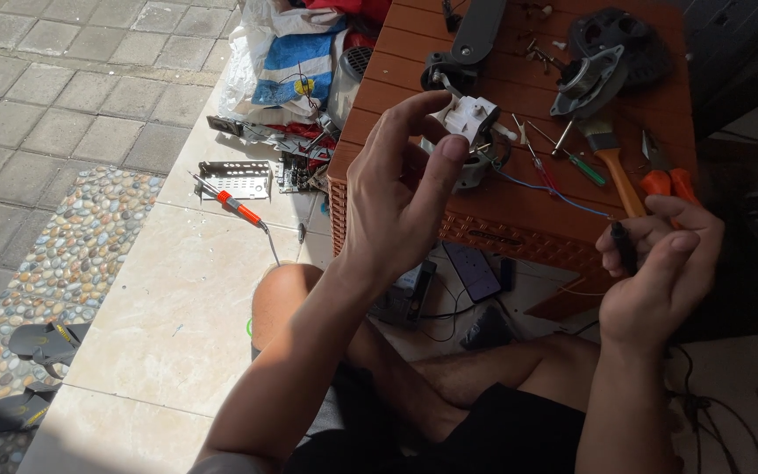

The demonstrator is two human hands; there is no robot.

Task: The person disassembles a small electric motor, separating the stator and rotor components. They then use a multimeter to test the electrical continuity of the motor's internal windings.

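1 head-worn view looks steeply down, close over the stool (519,189).

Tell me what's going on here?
A person sits cross-legged on a tiled floor before a low brown plastic table. The left hand pinches a small white plastic part with wires trailing from it. The right hand grips a dark tool handle. Screwdrivers, a paintbrush and screws lie on the table.
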